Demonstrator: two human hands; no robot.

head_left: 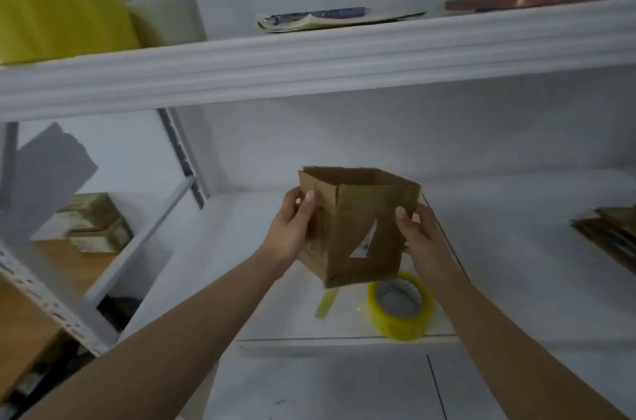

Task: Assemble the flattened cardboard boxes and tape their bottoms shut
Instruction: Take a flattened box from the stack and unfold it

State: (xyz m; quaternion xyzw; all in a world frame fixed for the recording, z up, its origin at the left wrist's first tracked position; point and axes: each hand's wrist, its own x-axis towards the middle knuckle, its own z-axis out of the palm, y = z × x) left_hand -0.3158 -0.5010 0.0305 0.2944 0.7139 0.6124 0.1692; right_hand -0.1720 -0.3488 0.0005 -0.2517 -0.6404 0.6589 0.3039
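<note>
White shelving fills frame, small brown cardboard box (pixel 358 227) at centre, held off white work surface (pixel 344 381); we judge it squared up, open end away; keep corners true, pick up yellow tape roll (pixel 401 306) below. Left hand (pixel 292 230) grips left wall, right hand (pixel 425 240) grips right edge, both forearms reaching up from lower frame

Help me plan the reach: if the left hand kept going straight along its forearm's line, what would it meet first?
The left hand already grips the cardboard box, so the box; beyond, probably the white back wall, though depth is unclear.
</note>
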